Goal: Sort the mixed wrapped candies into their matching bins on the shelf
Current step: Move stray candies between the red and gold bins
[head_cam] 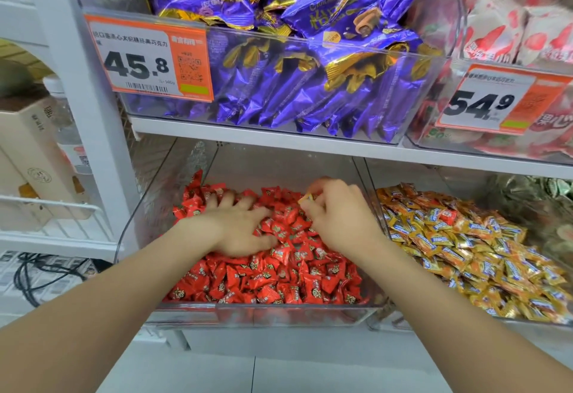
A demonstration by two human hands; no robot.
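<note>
Head view: red candies (279, 281) fill the clear bin (279, 314) under the purple packets (294, 89)
Left grip (238, 227): fingers spread flat on the red candies
Right grip (339, 217): pinching one orange candy (308, 198) above them

Bright, even light; glare on purple wrappers (325, 14); blurred, warped edges.

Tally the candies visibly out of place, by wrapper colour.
Orange candy, pinched by the right hand over the red bin: 1
Red candy, lying in the orange bin: 1
Total: 2
</note>
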